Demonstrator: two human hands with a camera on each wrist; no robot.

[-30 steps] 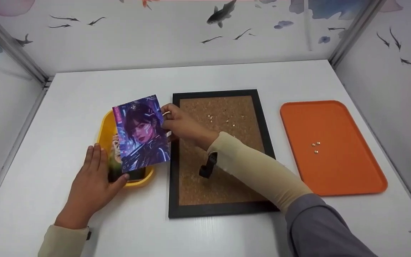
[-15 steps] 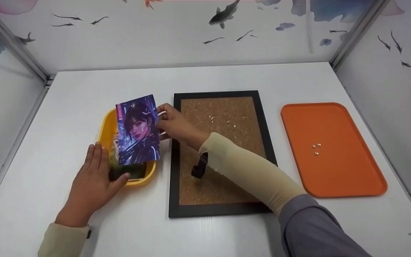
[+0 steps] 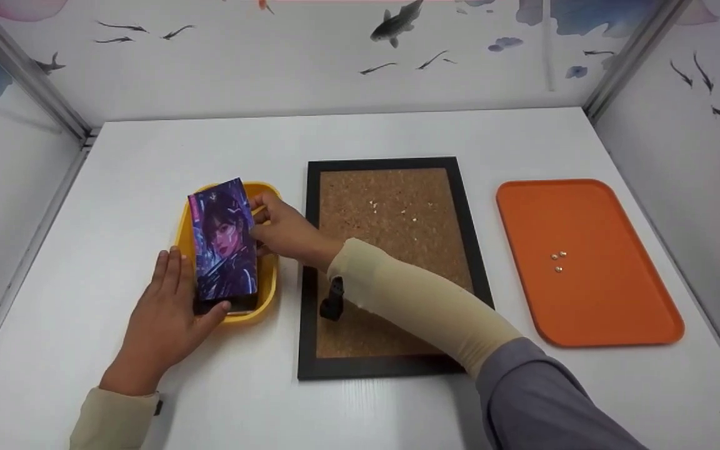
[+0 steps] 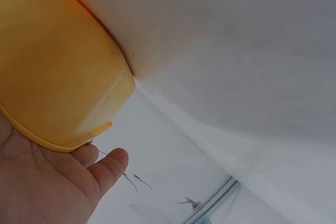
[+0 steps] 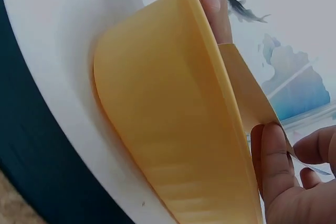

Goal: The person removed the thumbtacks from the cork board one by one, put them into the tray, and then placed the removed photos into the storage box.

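Note:
A picture card [image 3: 225, 240], purple and blue with a figure printed on it, hangs tilted over the yellow plastic bin [image 3: 270, 284]. My right hand [image 3: 282, 228] pinches the card by its right edge, and in the right wrist view the thumb and fingers [image 5: 276, 156] hold it at the bin's rim. Another dark card [image 3: 244, 304] shows inside the bin below the held one; the rest of it is covered. My left hand [image 3: 163, 312] rests along the bin's left rim with its fingers straight. From the left wrist, the palm [image 4: 50, 182] lies against the bin wall.
A cork board [image 3: 375, 300] in a black frame lies beside the bin, with several small shiny pins [image 3: 373, 205] on its upper part; my right forearm crosses it. An orange tray [image 3: 604, 300] holds three small pins [image 3: 559, 269]. White printed panels enclose the white table [image 3: 241, 400].
The picture card has moved left and down with my right hand, from beside the cork board to over the bin. My left hand stays at the bin's rim.

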